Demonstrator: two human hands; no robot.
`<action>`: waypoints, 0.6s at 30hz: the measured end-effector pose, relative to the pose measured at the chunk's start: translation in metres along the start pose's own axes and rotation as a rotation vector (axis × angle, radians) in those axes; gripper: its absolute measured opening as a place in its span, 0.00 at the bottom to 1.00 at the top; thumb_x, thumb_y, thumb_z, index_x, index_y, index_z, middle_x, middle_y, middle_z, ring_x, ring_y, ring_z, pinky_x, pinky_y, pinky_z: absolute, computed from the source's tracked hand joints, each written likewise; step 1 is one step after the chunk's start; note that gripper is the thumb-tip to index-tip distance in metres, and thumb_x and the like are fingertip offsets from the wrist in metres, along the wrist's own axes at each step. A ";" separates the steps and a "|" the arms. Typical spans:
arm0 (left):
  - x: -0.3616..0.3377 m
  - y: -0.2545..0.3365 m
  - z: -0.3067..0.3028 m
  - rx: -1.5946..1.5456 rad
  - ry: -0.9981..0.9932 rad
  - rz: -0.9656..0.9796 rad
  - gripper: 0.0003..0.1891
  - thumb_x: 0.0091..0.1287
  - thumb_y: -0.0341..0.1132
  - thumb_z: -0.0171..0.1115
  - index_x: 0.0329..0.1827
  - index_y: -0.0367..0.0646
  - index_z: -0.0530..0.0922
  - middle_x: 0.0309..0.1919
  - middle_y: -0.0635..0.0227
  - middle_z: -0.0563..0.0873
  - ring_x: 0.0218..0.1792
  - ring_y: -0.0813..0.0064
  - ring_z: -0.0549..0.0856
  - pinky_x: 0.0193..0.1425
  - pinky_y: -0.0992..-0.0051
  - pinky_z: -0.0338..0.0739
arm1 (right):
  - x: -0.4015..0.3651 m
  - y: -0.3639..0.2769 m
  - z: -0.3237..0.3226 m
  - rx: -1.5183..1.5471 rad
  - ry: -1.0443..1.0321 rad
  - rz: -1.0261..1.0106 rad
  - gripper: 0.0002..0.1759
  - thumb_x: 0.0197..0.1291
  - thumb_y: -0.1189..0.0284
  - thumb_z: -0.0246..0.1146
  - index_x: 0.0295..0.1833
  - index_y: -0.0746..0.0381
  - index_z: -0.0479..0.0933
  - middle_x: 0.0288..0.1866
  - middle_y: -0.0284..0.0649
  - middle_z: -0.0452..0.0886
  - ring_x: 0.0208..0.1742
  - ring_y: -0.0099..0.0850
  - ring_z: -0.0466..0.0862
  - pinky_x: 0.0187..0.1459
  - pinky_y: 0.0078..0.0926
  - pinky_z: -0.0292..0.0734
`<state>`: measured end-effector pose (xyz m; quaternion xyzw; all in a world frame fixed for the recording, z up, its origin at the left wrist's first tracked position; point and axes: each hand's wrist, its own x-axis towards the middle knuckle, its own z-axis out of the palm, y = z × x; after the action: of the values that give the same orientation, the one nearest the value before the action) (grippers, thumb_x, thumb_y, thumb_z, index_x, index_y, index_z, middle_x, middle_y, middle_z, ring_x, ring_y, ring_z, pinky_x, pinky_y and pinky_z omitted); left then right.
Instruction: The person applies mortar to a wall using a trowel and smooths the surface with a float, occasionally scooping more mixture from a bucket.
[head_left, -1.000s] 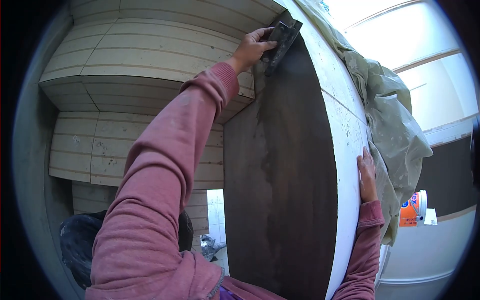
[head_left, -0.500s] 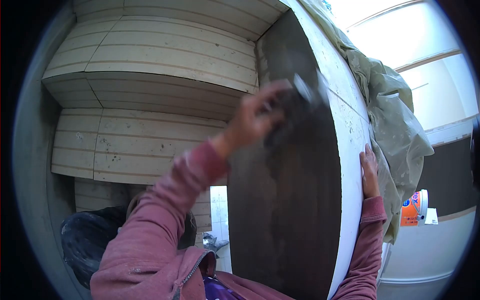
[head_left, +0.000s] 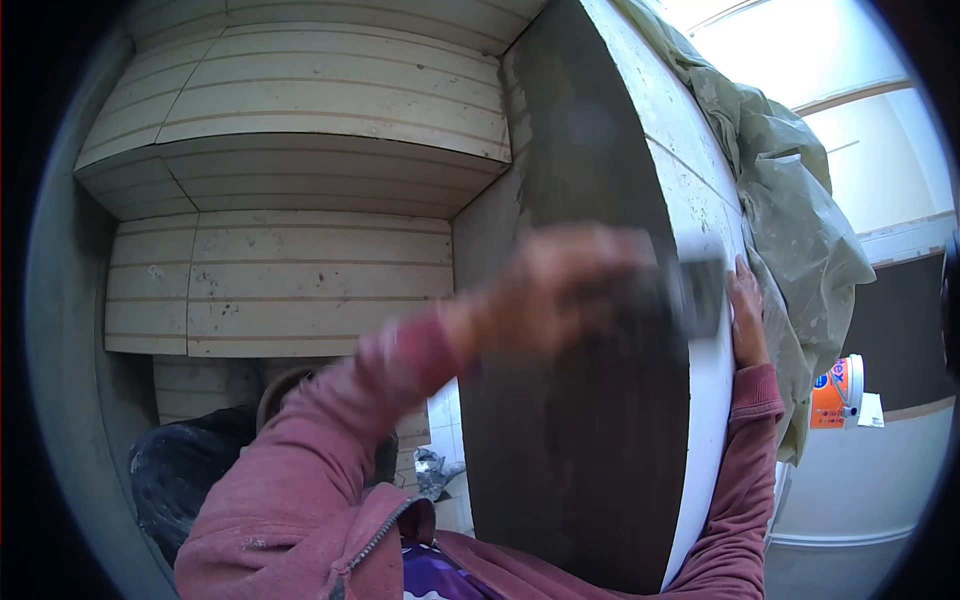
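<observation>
My left hand [head_left: 560, 290], blurred by motion, grips a dark trowel [head_left: 690, 295] and holds it against the dark, wet side face of a wall end [head_left: 580, 440]. The trowel's blade reaches the wall's front corner at mid height. My right hand [head_left: 748, 315] lies flat, fingers up, on the white tiled front face [head_left: 700, 200] of the same wall, just right of the trowel. Both arms wear reddish sleeves.
Beige tiled walls with thin grooves [head_left: 300, 260] fill the niche to the left. A dark bucket [head_left: 190, 470] sits low left. A crumpled plastic sheet [head_left: 800, 220] hangs over the wall's right side. An orange-and-white tub [head_left: 838, 392] stands at right.
My left hand has swept the trowel down the dark wall face, from the top corner to mid height, close to my right hand. The right hand has stayed on the tiled face.
</observation>
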<state>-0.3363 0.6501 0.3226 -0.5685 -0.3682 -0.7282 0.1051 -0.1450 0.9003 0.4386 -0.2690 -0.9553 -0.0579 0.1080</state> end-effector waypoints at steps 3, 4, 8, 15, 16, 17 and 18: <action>-0.053 0.073 0.027 -0.441 -0.233 -0.151 0.27 0.52 0.31 0.63 0.58 0.39 0.71 0.51 0.54 0.78 0.49 0.55 0.79 0.53 0.65 0.74 | 0.000 0.019 0.007 -0.081 0.065 -0.177 0.21 0.66 0.67 0.48 0.64 0.58 0.65 0.66 0.52 0.62 0.68 0.49 0.59 0.66 0.41 0.49; -0.055 0.069 0.017 -0.435 -0.231 -0.148 0.27 0.52 0.31 0.63 0.58 0.39 0.71 0.51 0.54 0.78 0.49 0.55 0.79 0.53 0.65 0.74 | 0.000 0.021 0.006 -0.080 0.068 -0.183 0.21 0.66 0.67 0.48 0.64 0.58 0.65 0.66 0.52 0.62 0.68 0.49 0.59 0.66 0.41 0.49; -0.035 0.009 -0.029 -0.332 0.379 -0.518 0.23 0.61 0.30 0.58 0.59 0.34 0.69 0.48 0.62 0.79 0.49 0.73 0.78 0.54 0.77 0.71 | -0.002 0.019 0.003 -0.181 0.042 -0.252 0.20 0.66 0.69 0.47 0.63 0.55 0.67 0.66 0.52 0.62 0.67 0.50 0.60 0.66 0.41 0.51; 0.055 -0.136 -0.075 -0.245 0.583 -0.495 0.22 0.59 0.33 0.61 0.55 0.30 0.72 0.43 0.61 0.82 0.41 0.78 0.81 0.46 0.79 0.73 | -0.002 -0.016 -0.011 -0.052 -0.040 -0.020 0.29 0.67 0.60 0.45 0.66 0.68 0.58 0.68 0.50 0.59 0.70 0.44 0.56 0.68 0.37 0.46; 0.067 -0.151 -0.075 -0.080 0.579 -0.508 0.23 0.57 0.36 0.62 0.53 0.31 0.73 0.40 0.59 0.83 0.39 0.75 0.82 0.45 0.77 0.74 | -0.003 -0.023 -0.012 0.008 -0.050 0.096 0.31 0.67 0.58 0.44 0.66 0.70 0.57 0.68 0.50 0.59 0.70 0.43 0.55 0.68 0.37 0.45; 0.073 -0.164 -0.070 0.087 0.572 -0.522 0.23 0.56 0.38 0.64 0.51 0.32 0.75 0.38 0.57 0.84 0.38 0.72 0.83 0.44 0.75 0.75 | -0.001 -0.016 -0.009 0.021 -0.044 0.099 0.31 0.67 0.57 0.44 0.67 0.69 0.57 0.68 0.50 0.59 0.70 0.44 0.55 0.68 0.37 0.45; 0.079 -0.161 -0.063 0.084 0.566 -0.524 0.23 0.56 0.38 0.64 0.51 0.32 0.75 0.38 0.57 0.84 0.38 0.72 0.83 0.44 0.75 0.75 | -0.001 -0.015 -0.009 0.022 -0.045 0.105 0.31 0.67 0.57 0.44 0.67 0.69 0.57 0.68 0.50 0.59 0.70 0.44 0.55 0.68 0.37 0.45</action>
<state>-0.5013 0.7433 0.3217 -0.2267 -0.4870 -0.8427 0.0362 -0.1504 0.8851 0.4466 -0.3187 -0.9427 -0.0355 0.0924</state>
